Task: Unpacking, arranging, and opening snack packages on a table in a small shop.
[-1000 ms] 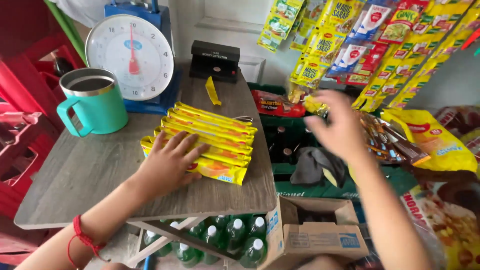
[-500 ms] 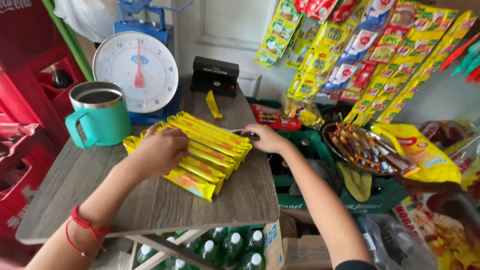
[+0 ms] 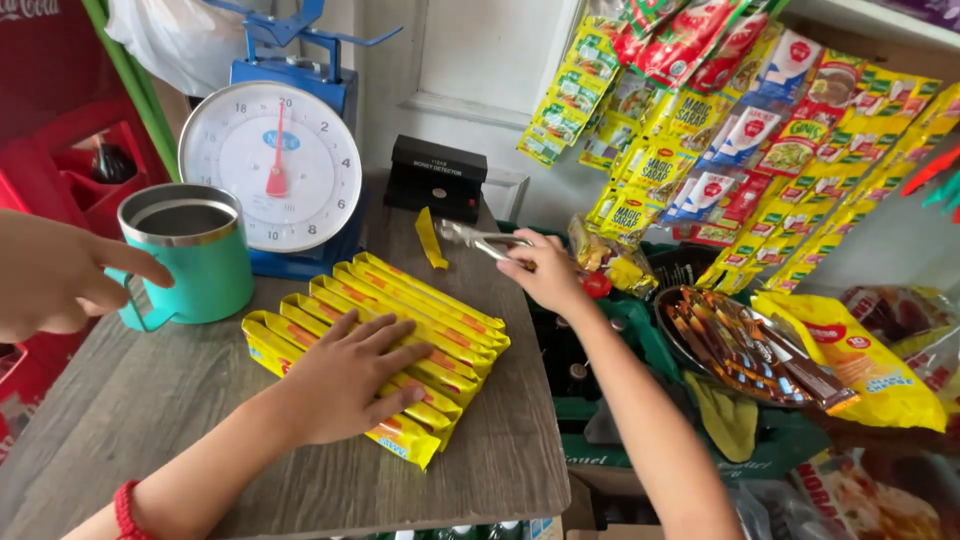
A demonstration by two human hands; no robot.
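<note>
A stack of long yellow packets [image 3: 420, 310] lies in overlapping rows on the grey wooden table [image 3: 130, 400]. My left hand [image 3: 345, 380] rests flat on the near end of the stack, fingers spread. My right hand [image 3: 548, 270] is at the table's far right edge, closed on a silvery metal tool [image 3: 470, 238] that points left. One loose yellow packet [image 3: 430, 238] lies just left of the tool. Another person's hand [image 3: 60, 275] touches the handle side of a teal mug [image 3: 195, 255] at the left.
A blue weighing scale with a white dial [image 3: 270, 165] and a small black box [image 3: 437, 175] stand at the back of the table. Strips of sachets [image 3: 720, 110] hang at the right above a tray of snack bars [image 3: 740, 345] and a yellow bag [image 3: 850, 355]. Red crates [image 3: 90, 160] stand at the left.
My right hand left the stack's right edge, moved back and now holds the metal tool. Another person's hand has come in at the left by the mug. My left hand stays on the packets.
</note>
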